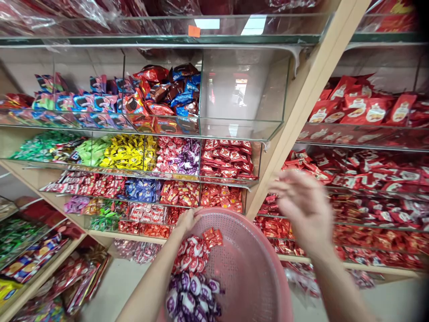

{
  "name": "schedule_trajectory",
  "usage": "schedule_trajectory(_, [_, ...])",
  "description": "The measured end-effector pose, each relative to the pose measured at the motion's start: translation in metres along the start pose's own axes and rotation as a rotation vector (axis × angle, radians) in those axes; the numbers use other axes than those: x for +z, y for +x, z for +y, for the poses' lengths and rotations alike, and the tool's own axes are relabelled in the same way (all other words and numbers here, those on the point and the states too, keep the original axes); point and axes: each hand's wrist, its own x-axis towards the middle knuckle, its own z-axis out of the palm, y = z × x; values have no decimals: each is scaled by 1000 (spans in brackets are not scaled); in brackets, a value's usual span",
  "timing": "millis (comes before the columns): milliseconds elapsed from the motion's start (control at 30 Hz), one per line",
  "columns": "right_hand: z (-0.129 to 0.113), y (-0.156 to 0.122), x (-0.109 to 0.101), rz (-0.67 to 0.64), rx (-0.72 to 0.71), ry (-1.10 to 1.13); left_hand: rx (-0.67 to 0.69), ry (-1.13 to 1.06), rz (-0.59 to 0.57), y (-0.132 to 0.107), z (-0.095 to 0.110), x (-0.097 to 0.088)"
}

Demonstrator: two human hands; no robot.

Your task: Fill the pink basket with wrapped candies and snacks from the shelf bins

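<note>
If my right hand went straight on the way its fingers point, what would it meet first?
Probably the slanted wooden upright. The right hand is blurred and depth is unclear, so treat this as a guess.

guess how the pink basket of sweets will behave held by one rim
The pink basket is probably light and slightly flexible: it looks like thin perforated plastic. The left hand grips one rim only, and the wrapped sweets are heaped on that side, so it may tilt. Their glossy wrappers would likely let them slide.
</note>
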Motion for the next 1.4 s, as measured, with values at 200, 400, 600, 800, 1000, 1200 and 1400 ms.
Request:
schedule_trajectory(200, [148,-9,77,-346,426,-332,17,2,23,2,-3,2])
schedule_trajectory(400, [179,1,107,-336,687,-853,-18,-31,10,-2,2,-2])
schedule_trajectory(600, [181,7,123,-312,750,-896,-25,12,11,-2,3,-2])
schedule_trajectory(800, [199,1,124,-260,811,-754,-2,45,24,0,-3,2])
schedule_trajectory(1000, [215,-6,122,-211,780,-638,0,39,31,1,-4,3])
schedule_trajectory(1200, [218,-14,124,-97,721,-518,-30,12,17,1,-1,1])
schedule_trajectory(1400, [222,-22,124,33,540,-334,-4,45,32,5,-7,5])
